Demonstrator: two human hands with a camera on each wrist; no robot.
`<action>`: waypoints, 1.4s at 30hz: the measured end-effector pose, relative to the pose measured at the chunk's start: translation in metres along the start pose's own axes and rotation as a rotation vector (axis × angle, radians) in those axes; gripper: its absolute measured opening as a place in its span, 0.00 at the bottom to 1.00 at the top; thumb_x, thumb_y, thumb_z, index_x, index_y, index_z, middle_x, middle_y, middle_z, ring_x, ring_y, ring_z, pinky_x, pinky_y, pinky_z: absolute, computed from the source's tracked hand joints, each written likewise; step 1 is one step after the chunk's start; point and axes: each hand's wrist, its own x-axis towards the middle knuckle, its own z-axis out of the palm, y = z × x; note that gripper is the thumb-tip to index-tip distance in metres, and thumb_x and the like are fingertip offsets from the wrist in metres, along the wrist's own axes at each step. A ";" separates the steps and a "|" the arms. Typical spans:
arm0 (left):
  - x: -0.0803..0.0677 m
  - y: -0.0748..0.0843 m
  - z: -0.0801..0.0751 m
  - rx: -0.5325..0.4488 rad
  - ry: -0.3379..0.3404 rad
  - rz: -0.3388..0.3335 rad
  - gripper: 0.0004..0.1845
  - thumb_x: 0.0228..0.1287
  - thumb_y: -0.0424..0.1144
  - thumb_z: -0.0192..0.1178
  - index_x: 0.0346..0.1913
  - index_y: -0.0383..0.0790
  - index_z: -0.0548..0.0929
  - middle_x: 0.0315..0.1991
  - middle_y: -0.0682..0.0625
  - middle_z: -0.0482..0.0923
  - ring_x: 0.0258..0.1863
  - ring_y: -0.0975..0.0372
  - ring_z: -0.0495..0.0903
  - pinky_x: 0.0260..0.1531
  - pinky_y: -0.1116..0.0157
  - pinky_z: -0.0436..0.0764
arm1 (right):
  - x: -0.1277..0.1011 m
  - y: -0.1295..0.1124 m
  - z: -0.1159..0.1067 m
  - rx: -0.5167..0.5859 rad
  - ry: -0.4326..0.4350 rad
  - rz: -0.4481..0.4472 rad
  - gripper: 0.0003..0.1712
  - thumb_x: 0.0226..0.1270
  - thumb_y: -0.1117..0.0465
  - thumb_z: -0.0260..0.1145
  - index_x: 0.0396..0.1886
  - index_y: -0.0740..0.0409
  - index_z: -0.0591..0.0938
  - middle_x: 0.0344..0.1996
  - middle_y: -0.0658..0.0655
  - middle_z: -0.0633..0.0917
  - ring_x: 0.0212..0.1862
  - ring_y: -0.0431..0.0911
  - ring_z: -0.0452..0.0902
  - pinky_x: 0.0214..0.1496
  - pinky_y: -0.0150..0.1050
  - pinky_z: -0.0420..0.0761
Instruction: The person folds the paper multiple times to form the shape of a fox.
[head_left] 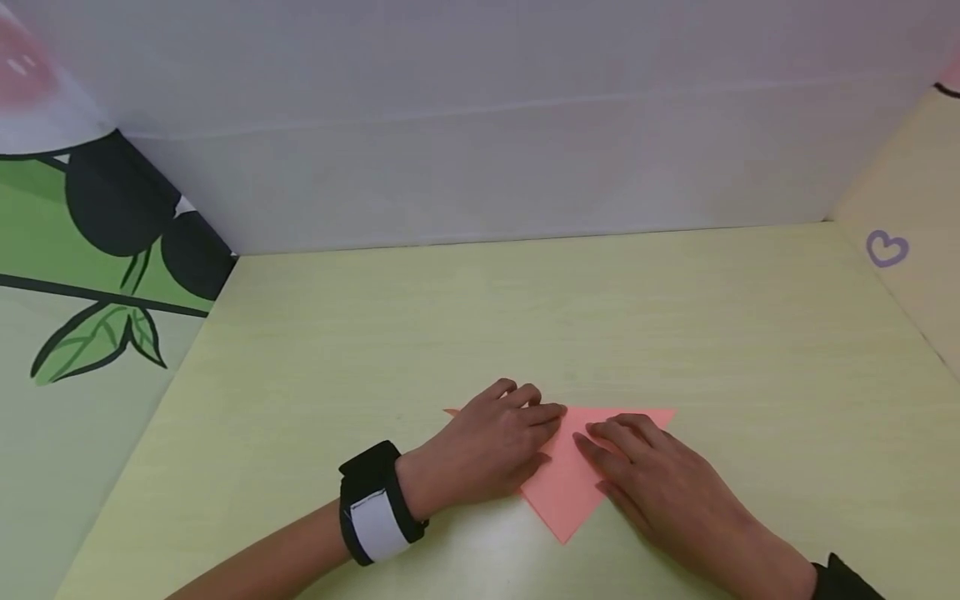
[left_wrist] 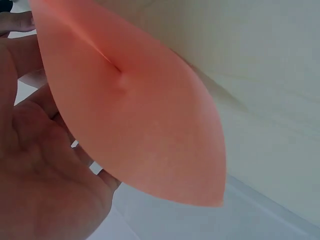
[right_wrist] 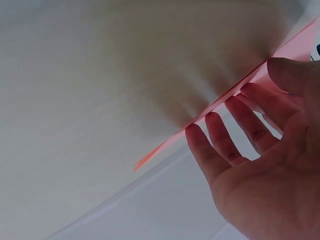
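Surface: pale yellow-green table (head_left: 675, 333), white wall behind.
Paper: pink folded triangle (head_left: 570, 492) lying flat near the front edge.
Left hand (head_left: 487, 450): fingers loosely extended, pressing the paper's left part.
Right hand (head_left: 652, 483): fingers straight, flat on its right part.

Left hand (head_left: 491, 450) was bare, forearm bare, no sleeve in view. Left wrist carried a wide black band (head_left: 377, 502) with a white rectangular panel across it. Right hand (head_left: 660, 483) bare too; a black cuff (head_left: 843, 579) showed at its wrist, mostly cut off by frame edge.
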 end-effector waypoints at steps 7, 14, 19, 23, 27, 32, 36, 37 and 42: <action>-0.009 -0.004 0.003 -0.046 -0.014 -0.038 0.24 0.73 0.54 0.60 0.66 0.49 0.82 0.64 0.60 0.80 0.57 0.61 0.74 0.64 0.57 0.68 | 0.001 -0.004 0.001 0.000 0.001 0.020 0.23 0.79 0.51 0.59 0.66 0.54 0.80 0.61 0.53 0.78 0.63 0.51 0.73 0.46 0.42 0.85; -0.021 -0.007 0.006 -0.018 0.020 -0.026 0.26 0.75 0.59 0.53 0.65 0.48 0.83 0.66 0.58 0.78 0.58 0.60 0.74 0.68 0.54 0.65 | -0.002 -0.007 0.001 -0.011 0.026 0.031 0.40 0.84 0.44 0.26 0.66 0.57 0.81 0.62 0.54 0.79 0.63 0.53 0.73 0.41 0.42 0.87; -0.034 -0.011 0.008 -0.023 0.061 -0.035 0.29 0.77 0.62 0.48 0.65 0.47 0.83 0.66 0.56 0.79 0.59 0.59 0.74 0.73 0.49 0.61 | -0.001 -0.008 0.000 -0.023 0.032 0.034 0.40 0.85 0.43 0.27 0.66 0.56 0.81 0.63 0.54 0.79 0.64 0.53 0.73 0.39 0.42 0.87; -0.043 -0.014 0.010 -0.051 0.067 -0.062 0.31 0.76 0.63 0.47 0.64 0.46 0.83 0.66 0.56 0.79 0.59 0.59 0.73 0.74 0.48 0.57 | -0.001 -0.008 0.002 -0.020 0.054 0.024 0.39 0.86 0.42 0.29 0.65 0.56 0.81 0.63 0.53 0.79 0.63 0.53 0.74 0.39 0.42 0.87; -0.054 -0.018 0.011 -0.082 0.068 -0.095 0.31 0.75 0.63 0.48 0.65 0.46 0.83 0.66 0.56 0.78 0.59 0.59 0.73 0.76 0.48 0.54 | -0.001 -0.008 0.004 -0.014 0.072 0.020 0.38 0.86 0.42 0.30 0.65 0.57 0.82 0.63 0.53 0.80 0.63 0.53 0.74 0.39 0.43 0.87; -0.070 -0.024 0.010 -0.108 0.110 -0.141 0.29 0.74 0.62 0.52 0.63 0.45 0.84 0.65 0.55 0.79 0.58 0.59 0.74 0.76 0.47 0.53 | 0.001 -0.006 0.002 0.002 0.084 0.017 0.37 0.86 0.42 0.33 0.65 0.57 0.82 0.63 0.53 0.80 0.63 0.53 0.74 0.39 0.42 0.87; -0.080 -0.029 0.012 -0.124 0.140 -0.170 0.29 0.74 0.61 0.54 0.63 0.45 0.85 0.65 0.55 0.80 0.57 0.59 0.75 0.76 0.45 0.53 | 0.003 -0.004 0.000 -0.003 0.082 0.013 0.37 0.86 0.42 0.33 0.65 0.57 0.82 0.63 0.53 0.81 0.62 0.53 0.74 0.36 0.41 0.86; -0.082 -0.030 0.012 -0.130 0.148 -0.175 0.29 0.73 0.61 0.54 0.63 0.45 0.85 0.64 0.55 0.80 0.57 0.59 0.75 0.76 0.45 0.53 | 0.003 -0.003 -0.001 -0.008 0.083 0.011 0.37 0.86 0.42 0.32 0.65 0.57 0.82 0.62 0.53 0.81 0.62 0.53 0.74 0.36 0.41 0.86; -0.087 -0.033 0.013 -0.151 0.178 -0.196 0.29 0.73 0.61 0.54 0.63 0.44 0.85 0.64 0.55 0.80 0.56 0.58 0.75 0.75 0.45 0.53 | 0.005 0.000 -0.001 -0.010 0.082 0.008 0.37 0.86 0.41 0.33 0.65 0.56 0.82 0.62 0.53 0.81 0.62 0.52 0.74 0.35 0.41 0.86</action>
